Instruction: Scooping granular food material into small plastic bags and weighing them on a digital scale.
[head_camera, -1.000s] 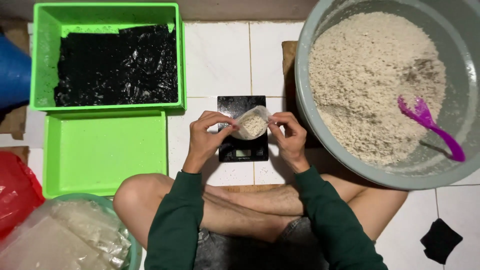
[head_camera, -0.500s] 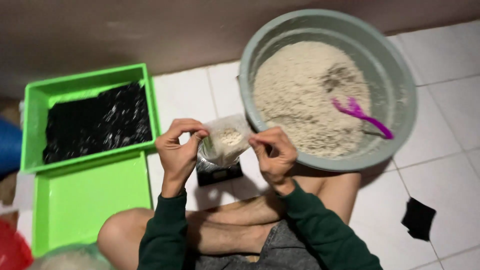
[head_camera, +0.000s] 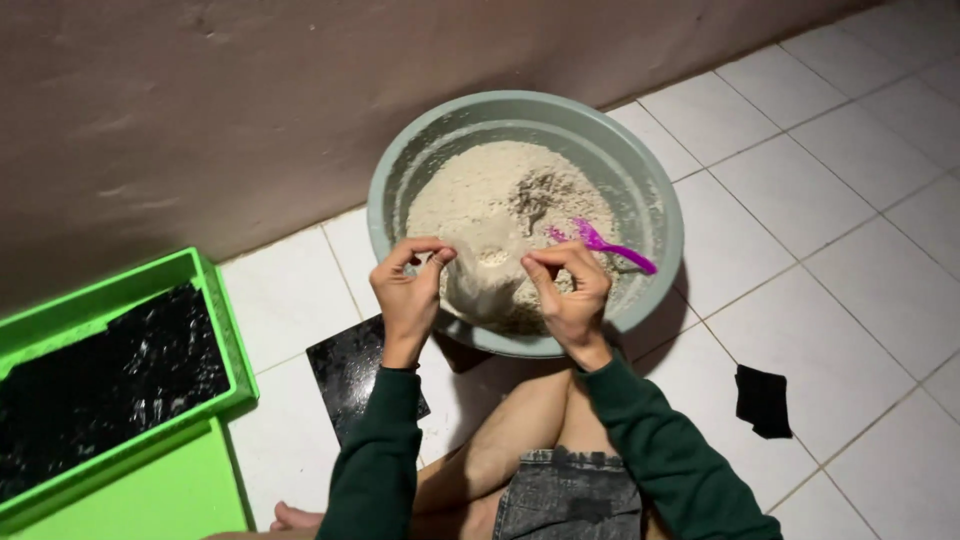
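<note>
From the head view, we hold a small clear bag (head_camera: 487, 283) up between both hands, in front of the near rim of a big grey basin (head_camera: 655, 195). Our left hand (head_camera: 408, 293) pinches the bag's top left corner between thumb and forefinger, the other fingers curled loosely. Our right hand (head_camera: 570, 290) pinches the top right corner the same way. The bag hangs between them, its lower part filled with pale grain much like the heap (head_camera: 490, 200) in the basin. A purple scoop (head_camera: 600, 244) lies on the heap, just beyond our right hand. On the white tiled floor (head_camera: 860, 290), a black scale (head_camera: 350, 375) sits under our left forearm. At far left a green tray (head_camera: 225, 330) holds black sheets (head_camera: 100, 385). A small black cloth (head_camera: 764, 400) lies on the tiles to the right, well apart.
</note>
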